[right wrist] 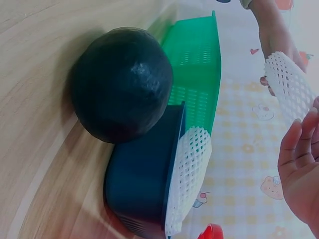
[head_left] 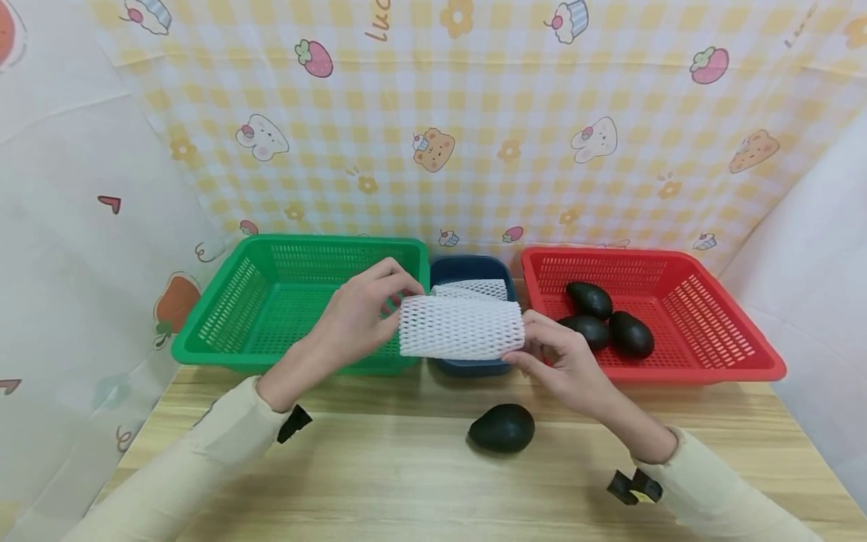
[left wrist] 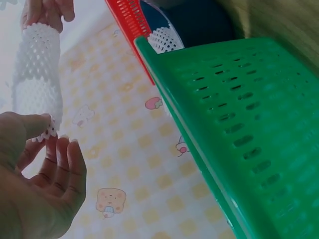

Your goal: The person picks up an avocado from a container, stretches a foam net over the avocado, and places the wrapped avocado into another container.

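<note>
A white foam net sleeve (head_left: 462,328) is stretched level between both hands, above the dark blue bin. My left hand (head_left: 366,305) pinches its left end between thumb and fingers, as the left wrist view also shows. Its right end is pinched by my right hand (head_left: 558,357). On the table in front of the bin lies a dark avocado (head_left: 503,428), large in the right wrist view. More white foam netting (right wrist: 192,172) sticks up out of the dark blue bin (right wrist: 142,174).
To the left stands a green basket (head_left: 223,301); no contents show in it. A red basket (head_left: 738,331) on the right holds several avocados (head_left: 631,334). The wooden table (head_left: 379,467) runs back to a yellow checked cloth (head_left: 379,98).
</note>
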`<control>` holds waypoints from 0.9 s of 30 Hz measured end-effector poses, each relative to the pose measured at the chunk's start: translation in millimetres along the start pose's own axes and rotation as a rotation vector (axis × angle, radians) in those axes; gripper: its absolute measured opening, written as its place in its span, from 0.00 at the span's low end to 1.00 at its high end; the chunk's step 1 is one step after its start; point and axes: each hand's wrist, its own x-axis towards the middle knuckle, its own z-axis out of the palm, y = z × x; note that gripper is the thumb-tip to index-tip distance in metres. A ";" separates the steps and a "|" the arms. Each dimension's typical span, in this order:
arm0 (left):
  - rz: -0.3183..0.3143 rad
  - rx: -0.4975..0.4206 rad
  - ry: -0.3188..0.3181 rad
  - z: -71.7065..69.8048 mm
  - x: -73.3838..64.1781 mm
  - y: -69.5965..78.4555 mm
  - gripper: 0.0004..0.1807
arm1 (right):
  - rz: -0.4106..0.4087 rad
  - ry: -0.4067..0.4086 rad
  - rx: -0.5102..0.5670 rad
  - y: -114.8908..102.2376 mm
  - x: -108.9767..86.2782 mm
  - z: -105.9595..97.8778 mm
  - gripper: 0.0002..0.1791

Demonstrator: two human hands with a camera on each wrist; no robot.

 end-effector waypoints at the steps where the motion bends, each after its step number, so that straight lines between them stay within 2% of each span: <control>1: 0.007 -0.004 0.017 -0.6 0.1 -0.5 0.10 | 0.005 0.001 -0.010 0.3 -0.1 0.1 0.22; 5: 0.029 -0.013 0.080 -2.8 0.4 -2.4 0.12 | 0.030 0.004 -0.036 2.9 -0.5 0.6 0.25; 10: 0.073 -0.017 0.138 -4.6 -0.7 -3.6 0.13 | 0.074 -0.017 -0.039 6.2 -3.5 1.9 0.21; 18: 0.108 0.011 0.202 -6.6 -1.4 -4.8 0.13 | 0.086 -0.097 -0.023 2.5 -9.5 5.1 0.20; 22: 0.112 0.009 0.215 -6.6 -1.0 -5.4 0.12 | 0.060 -0.144 -0.009 -0.5 -10.3 6.8 0.17; 27: 0.149 -0.028 0.184 -2.0 -3.6 -7.2 0.15 | 0.005 -0.154 -0.013 0.8 -7.8 7.5 0.16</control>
